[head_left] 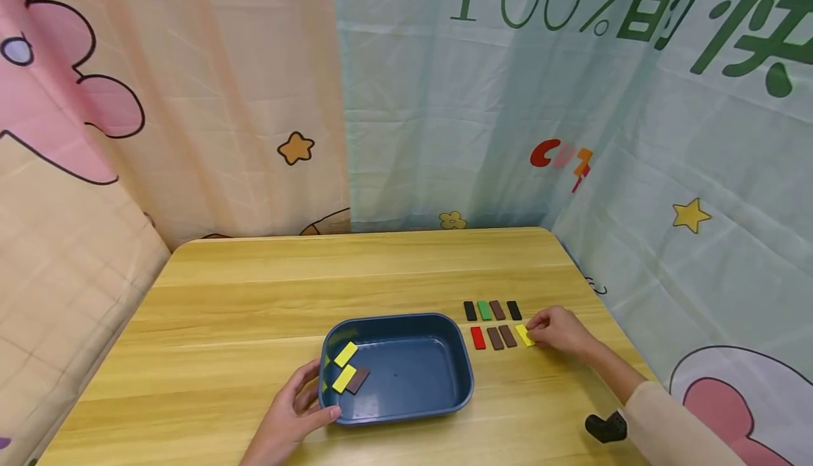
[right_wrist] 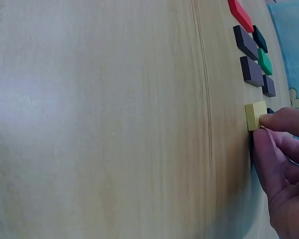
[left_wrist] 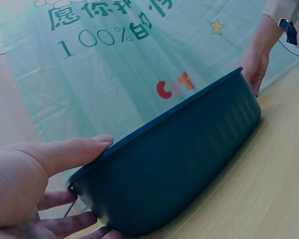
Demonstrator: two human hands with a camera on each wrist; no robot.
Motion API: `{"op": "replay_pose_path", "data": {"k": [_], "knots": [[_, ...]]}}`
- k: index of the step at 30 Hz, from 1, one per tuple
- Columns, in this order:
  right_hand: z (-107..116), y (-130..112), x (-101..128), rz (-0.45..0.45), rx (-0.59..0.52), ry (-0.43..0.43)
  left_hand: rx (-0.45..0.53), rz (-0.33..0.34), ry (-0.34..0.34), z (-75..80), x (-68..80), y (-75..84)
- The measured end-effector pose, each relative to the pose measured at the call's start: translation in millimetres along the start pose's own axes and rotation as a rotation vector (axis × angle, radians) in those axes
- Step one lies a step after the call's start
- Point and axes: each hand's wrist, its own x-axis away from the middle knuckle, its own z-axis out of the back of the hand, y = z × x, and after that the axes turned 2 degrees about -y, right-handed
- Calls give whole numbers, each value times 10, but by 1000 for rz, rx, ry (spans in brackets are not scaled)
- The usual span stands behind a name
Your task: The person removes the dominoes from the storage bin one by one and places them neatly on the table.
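My left hand grips the left end of a blue plastic basin, thumb over the rim and fingers against the outer wall, as the left wrist view shows. Inside the basin's left part lie two yellow blocks and a brown block. Over at the right, my right hand pinches a yellow block between thumb and fingertips, at the right end of the front row. That row also has a red block and two brown blocks.
Behind the front row is a second row with a black block, a green block, a brown block and another black block. A wooden table bears everything. Printed curtains hang around its far and side edges.
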Motion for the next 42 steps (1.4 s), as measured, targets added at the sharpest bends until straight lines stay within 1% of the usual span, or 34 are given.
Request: {"op": "replay_pose_path", "data": {"k": [2, 5, 7, 9, 12, 15, 18, 21, 24, 29, 35, 40, 42], "knots": [[-8, -1, 6, -14, -15, 10, 2, -1, 2, 4, 5, -1], [-15, -13, 27, -3, -13, 12, 4, -7, -2, 10, 8, -3], [-23, -19, 30, -13, -19, 23, 4, -10, -3, 14, 9, -4], [-19, -44, 42, -6, -10, 27, 5, -11, -6, 15, 8, -3], [3, -113, 46, 24, 33, 50, 7, -13, -8, 15, 6, 1], [1, -206, 35, 77, 73, 69, 3, -13, -8, 22, 5, 3], [-48, -305, 1, 107, 68, 79, 0, -12, -6, 29, 3, 1], [-151, -398, -36, 139, 67, 76, 4, -12, -5, 33, 5, -6], [-286, -487, -68, 172, 73, 90, 6, -15, -5, 31, 6, -14], [-449, -652, -90, 251, 67, 106, 10, -19, -6, 24, 2, -20], [-579, -832, -109, 346, 77, 92, 4, -19, -4, 32, 3, -16], [-679, -954, -131, 445, 76, 67, 4, -25, -5, 27, 0, -16], [-709, -1019, -135, 470, 69, 52, 3, -22, -5, 27, -2, -17]]}}
